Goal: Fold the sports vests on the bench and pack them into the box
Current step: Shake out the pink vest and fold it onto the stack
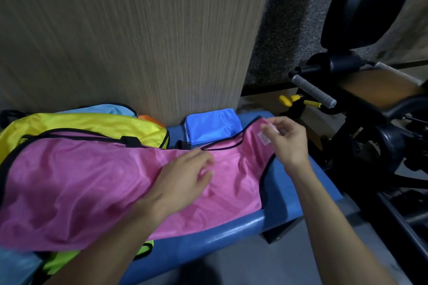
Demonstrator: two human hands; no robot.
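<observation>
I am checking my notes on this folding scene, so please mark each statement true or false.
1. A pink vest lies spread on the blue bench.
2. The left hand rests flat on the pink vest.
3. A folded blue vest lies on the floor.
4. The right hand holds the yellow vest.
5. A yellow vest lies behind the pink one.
1. True: the pink vest covers the bench.
2. True: the left hand lies on it, fingers straight.
3. False: the folded blue vest is on the bench, by the wall.
4. False: the right hand pinches the pink vest's shoulder.
5. True: the yellow vest lies behind.
</observation>
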